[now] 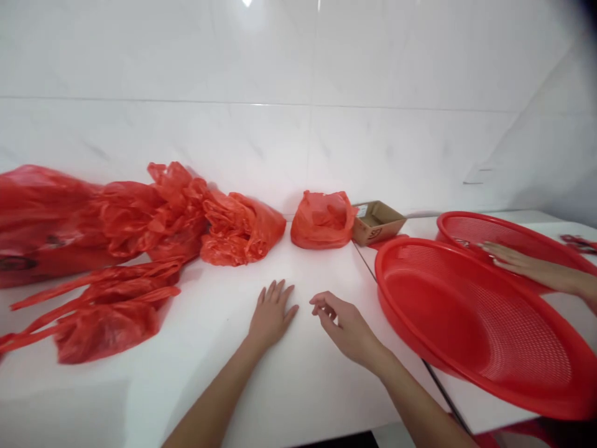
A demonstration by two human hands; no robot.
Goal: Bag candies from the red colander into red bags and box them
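My left hand (272, 314) lies flat on the white table (298, 386), palm down with its fingers spread. To its right, my right hand (342, 323) is raised a little over the table, its fingers curled and the thumb near the fingertips. Whether anything small is between those fingers cannot be made out. A large red perforated basket (438, 311) stands just right of my right hand, not touching it. Beyond my hands, an open red plastic bag (321, 221) sits near the wall, beside a small open cardboard box (379, 224).
Filled red bags (51, 218) and a crumpled one (247, 230) line the wall at left, with a flatter bag (112, 323) in front. At right, another person's hand (513, 258) reaches over a second red basket (489, 224). A seam crosses the table.
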